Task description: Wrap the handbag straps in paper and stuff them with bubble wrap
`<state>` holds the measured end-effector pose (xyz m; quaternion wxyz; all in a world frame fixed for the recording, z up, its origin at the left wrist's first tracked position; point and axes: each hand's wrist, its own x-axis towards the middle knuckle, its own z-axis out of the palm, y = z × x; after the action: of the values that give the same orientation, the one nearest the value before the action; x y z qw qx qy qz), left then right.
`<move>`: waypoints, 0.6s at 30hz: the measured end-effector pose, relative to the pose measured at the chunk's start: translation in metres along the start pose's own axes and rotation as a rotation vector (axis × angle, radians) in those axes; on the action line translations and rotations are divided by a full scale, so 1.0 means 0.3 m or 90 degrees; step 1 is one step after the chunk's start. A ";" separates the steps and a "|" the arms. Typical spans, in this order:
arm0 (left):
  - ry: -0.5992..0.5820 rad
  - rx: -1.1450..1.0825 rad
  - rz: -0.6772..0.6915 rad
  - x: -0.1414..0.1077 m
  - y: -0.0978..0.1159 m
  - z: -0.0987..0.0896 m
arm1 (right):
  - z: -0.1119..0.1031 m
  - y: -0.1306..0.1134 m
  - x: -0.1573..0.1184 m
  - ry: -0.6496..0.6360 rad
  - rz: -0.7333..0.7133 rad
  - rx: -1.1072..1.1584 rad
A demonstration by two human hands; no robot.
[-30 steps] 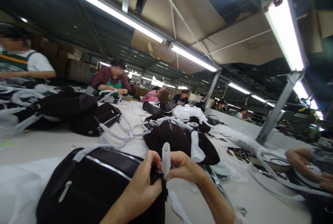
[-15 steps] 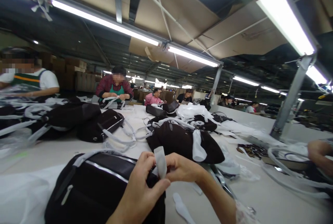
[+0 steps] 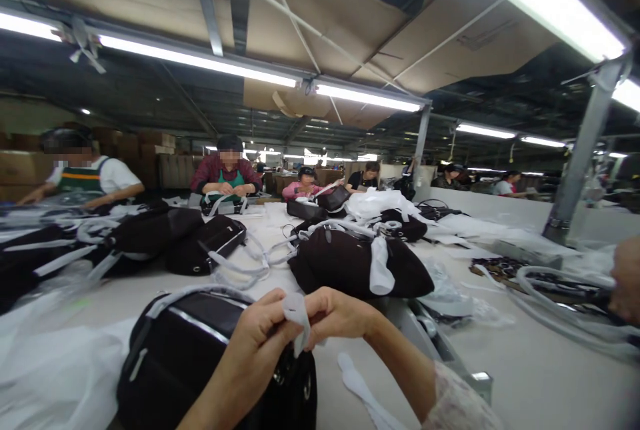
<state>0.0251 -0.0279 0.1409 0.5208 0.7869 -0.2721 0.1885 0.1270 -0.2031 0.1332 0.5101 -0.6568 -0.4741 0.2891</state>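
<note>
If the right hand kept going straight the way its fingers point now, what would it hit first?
The right hand points left, fingertips already pinching the white strip. Just past it comes the left hand, gripping the same strip over the black bag. Depth looks nearly touching.

Head-worn view, forward along table (image 3: 525, 363)

white strip (image 3: 297, 313) | folded, pinched above | black bag (image 3: 200, 357) | on table

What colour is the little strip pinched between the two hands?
White; the strip shows best in the head view, against the black bag.
</note>
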 end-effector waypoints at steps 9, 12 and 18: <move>-0.101 0.147 0.032 -0.063 0.070 0.073 | 0.075 -0.070 0.026 0.049 -0.001 -0.160; -0.126 0.210 0.052 -0.089 0.050 0.096 | 0.100 -0.090 -0.010 0.196 -0.019 -0.274; 0.028 0.193 -0.042 -0.268 -0.036 -0.084 | 0.113 0.063 -0.250 0.421 0.108 -0.361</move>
<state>-0.0313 0.0173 0.0962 0.4079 0.8606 -0.2033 0.2272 0.0753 -0.2590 0.0969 0.4083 -0.8646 -0.2904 -0.0371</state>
